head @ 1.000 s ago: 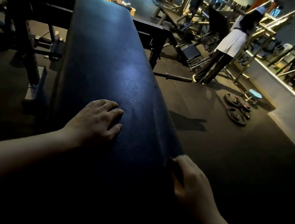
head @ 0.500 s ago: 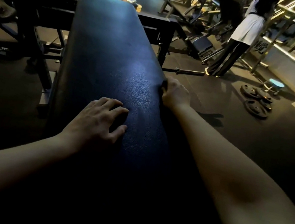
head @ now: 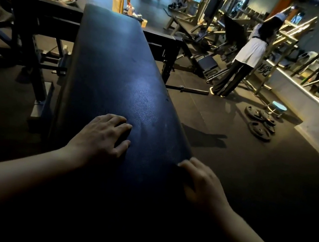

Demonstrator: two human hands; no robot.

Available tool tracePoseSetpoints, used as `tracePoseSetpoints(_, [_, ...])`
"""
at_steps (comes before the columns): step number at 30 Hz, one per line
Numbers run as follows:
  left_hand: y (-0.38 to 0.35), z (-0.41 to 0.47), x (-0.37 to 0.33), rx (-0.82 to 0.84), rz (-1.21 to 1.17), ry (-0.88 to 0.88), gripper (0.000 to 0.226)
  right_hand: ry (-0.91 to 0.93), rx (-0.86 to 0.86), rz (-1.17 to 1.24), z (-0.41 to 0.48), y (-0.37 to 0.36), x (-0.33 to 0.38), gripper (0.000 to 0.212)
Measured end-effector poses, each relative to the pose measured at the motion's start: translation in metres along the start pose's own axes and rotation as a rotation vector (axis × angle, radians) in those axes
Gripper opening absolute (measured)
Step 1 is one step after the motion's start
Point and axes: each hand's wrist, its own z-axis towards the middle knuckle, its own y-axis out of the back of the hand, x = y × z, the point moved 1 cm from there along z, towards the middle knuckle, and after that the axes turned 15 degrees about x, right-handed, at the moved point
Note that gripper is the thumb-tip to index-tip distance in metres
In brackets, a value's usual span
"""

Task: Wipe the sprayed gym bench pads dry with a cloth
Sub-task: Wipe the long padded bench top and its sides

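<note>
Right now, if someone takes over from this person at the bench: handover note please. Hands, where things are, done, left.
Left grip: open, palm down, resting on the bench pad towards its near end.
Right grip: at the pad's right edge, blurred; cannot tell whether it holds anything.
Cloth: none can be made out in this dim view.
Done: unclear. The pad shows a sheen mid-length, but I cannot tell whether it is wet or dry.
Left: probably locate the cloth, then wipe the whole pad, far end included.
</note>
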Motion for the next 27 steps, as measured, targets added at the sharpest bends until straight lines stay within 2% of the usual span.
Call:
tracePoseSetpoints(7, [-0.005, 0.008, 0.009, -0.046, -0.02, -0.048, 0.063, -0.236, -0.083, -0.015, 0.208, 0.005, -0.052, 0.022])
tracePoseSetpoints(10, [-0.006, 0.009, 0.011, -0.054, -0.032, -0.044, 0.062, -0.321, -0.092, 0.005, 0.24, 0.007, -0.049, 0.023])
tracePoseSetpoints(12, [-0.005, 0.009, 0.012, -0.036, -0.034, -0.045, 0.062, -0.293, -0.117, 0.048, 0.216, 0.002, -0.035, 0.021])
tracePoseSetpoints(16, [0.0, 0.006, 0.008, -0.024, -0.03, -0.02, 0.067, -0.061, -0.11, 0.114, 0.102, -0.018, 0.026, 0.021])
tracePoseSetpoints(20, [0.001, 0.002, 0.002, -0.017, -0.037, -0.008, 0.068, 0.206, 0.088, 0.131, -0.013, -0.016, 0.076, 0.024])
tracePoseSetpoints(22, [0.002, 0.001, 0.002, -0.025, -0.034, -0.009, 0.068, 0.299, 0.129, 0.022, -0.03, -0.006, 0.073, 0.03])
tracePoseSetpoints(24, [0.003, 0.001, 0.002, -0.026, -0.039, -0.015, 0.067, 0.266, 0.085, -0.107, -0.016, 0.002, 0.052, 0.034])
tracePoseSetpoints(26, [0.004, 0.001, 0.002, -0.024, -0.047, -0.016, 0.067, 0.05, -0.024, -0.08, 0.016, 0.007, 0.024, 0.028])
tracePoseSetpoints(27, [0.004, 0.001, 0.002, -0.026, -0.05, -0.017, 0.067, -0.096, -0.058, 0.038, 0.034, 0.009, 0.01, 0.022])
